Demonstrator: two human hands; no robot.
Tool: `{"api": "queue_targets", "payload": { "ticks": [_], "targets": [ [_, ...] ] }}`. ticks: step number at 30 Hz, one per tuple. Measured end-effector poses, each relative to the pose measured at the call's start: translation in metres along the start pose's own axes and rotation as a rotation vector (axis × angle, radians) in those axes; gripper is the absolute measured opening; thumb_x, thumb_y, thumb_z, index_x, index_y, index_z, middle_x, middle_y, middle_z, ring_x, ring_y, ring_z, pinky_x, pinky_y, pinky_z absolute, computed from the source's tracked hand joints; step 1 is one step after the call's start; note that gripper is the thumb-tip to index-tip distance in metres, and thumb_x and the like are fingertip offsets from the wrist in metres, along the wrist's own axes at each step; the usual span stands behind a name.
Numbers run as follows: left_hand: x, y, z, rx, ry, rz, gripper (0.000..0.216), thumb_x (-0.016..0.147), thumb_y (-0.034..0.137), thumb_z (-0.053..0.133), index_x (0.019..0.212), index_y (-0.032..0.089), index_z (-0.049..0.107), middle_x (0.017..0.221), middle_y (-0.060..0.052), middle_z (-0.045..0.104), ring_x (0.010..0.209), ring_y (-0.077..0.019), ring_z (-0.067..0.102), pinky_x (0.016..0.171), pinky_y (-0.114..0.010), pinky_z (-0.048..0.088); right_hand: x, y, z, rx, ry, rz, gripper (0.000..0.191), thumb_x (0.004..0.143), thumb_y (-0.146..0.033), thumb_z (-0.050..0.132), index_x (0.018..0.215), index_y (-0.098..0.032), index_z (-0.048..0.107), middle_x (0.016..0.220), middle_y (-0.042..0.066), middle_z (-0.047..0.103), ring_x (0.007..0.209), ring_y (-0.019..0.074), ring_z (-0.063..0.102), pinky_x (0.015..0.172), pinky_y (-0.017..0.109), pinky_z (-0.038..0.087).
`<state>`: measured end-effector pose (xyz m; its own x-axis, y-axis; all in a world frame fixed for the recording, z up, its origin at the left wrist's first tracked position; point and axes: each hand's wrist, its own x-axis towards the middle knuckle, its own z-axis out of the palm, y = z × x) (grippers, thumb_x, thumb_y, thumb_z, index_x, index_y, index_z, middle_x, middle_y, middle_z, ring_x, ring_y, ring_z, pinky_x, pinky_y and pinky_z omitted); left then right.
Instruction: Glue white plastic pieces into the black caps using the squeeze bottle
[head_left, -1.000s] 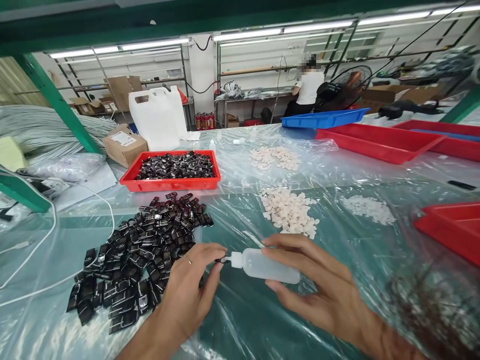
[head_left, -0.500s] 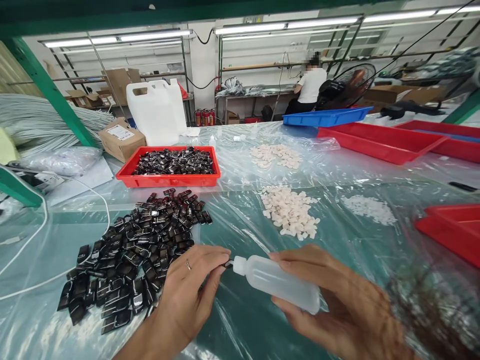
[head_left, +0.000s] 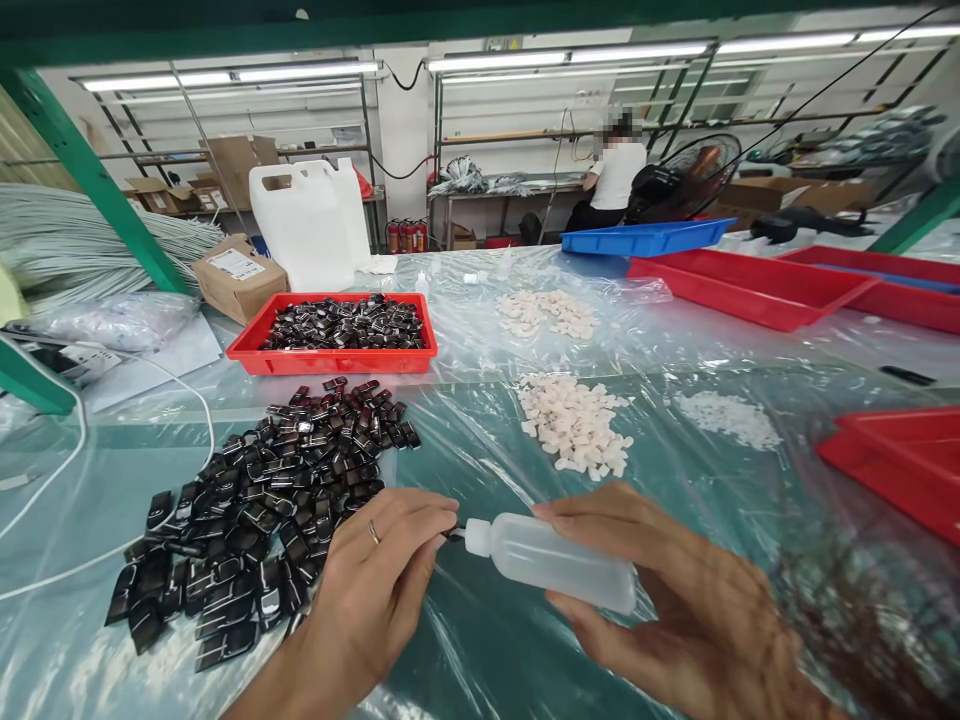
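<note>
The counter (head_left: 480, 400) lay under clear plastic sheeting. Taking the heap of black parts (head_left: 262, 510) as my landmark: a white jug (head_left: 304, 225) and a cardboard box (head_left: 238, 276) stood far behind it, and a red tray (head_left: 330, 358) filled with the same black parts sat just behind it. To its right lay a pile of pale pieces (head_left: 574, 425), with a second pale pile (head_left: 546, 312) behind that one; empty red trays (head_left: 750, 290) and a blue tray (head_left: 645, 238) sat well off to the right. A person in a white top stood at a far bench.

Just right of the heap's near edge I held a small translucent squeeze bottle (head_left: 555, 562) above the sheeting, nothing between it and the heap but my own fingers. My right hand (head_left: 675, 600) was wrapped around its body. Its long axis ran nearly level, nozzle pointing left toward the heap. My left hand (head_left: 382, 590), fingers curled, pinched a small dark part (head_left: 452, 533) right at the nozzle tip.
</note>
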<state>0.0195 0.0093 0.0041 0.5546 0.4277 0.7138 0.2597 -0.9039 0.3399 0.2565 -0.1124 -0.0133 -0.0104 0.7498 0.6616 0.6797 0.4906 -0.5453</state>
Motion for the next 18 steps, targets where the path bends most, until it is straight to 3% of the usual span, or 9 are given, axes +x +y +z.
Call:
{"api": "queue_targets", "payload": {
  "ticks": [9,13,18],
  "targets": [
    [0.000,-0.001,0.002,0.018,0.004,-0.004,0.013,0.100,0.020,0.054,0.108,0.026,0.062,0.103,0.003,0.075,0.091,-0.0095,0.073,0.085,-0.019,0.060,-0.015,0.001,-0.002,-0.158,-0.016,-0.107,0.093,0.089,-0.026,0.083,0.172,-0.048,0.047,0.127,0.009,0.087,0.094,0.0300,0.086,0.077,0.045,0.080],
    [0.000,0.000,0.001,0.018,0.001,-0.004,0.014,0.100,0.020,0.053,0.108,0.026,0.063,0.101,0.003,0.075,0.090,-0.0097,0.074,0.084,-0.019,0.060,-0.022,-0.001,0.000,-0.186,-0.019,-0.103,0.096,0.090,-0.025,0.085,0.175,-0.046,0.046,0.132,0.012,0.086,0.102,0.0309,0.087,0.081,0.045,0.080],
    [0.000,0.000,0.001,0.027,0.008,0.005,0.014,0.099,0.018,0.054,0.107,0.026,0.062,0.101,0.003,0.075,0.089,-0.0106,0.074,0.083,-0.020,0.060,-0.019,-0.003,0.002,-0.151,-0.011,-0.097,0.093,0.087,-0.024,0.085,0.171,-0.047,0.049,0.130,0.009,0.087,0.098,0.0307,0.087,0.078,0.044,0.080]
  ]
}}
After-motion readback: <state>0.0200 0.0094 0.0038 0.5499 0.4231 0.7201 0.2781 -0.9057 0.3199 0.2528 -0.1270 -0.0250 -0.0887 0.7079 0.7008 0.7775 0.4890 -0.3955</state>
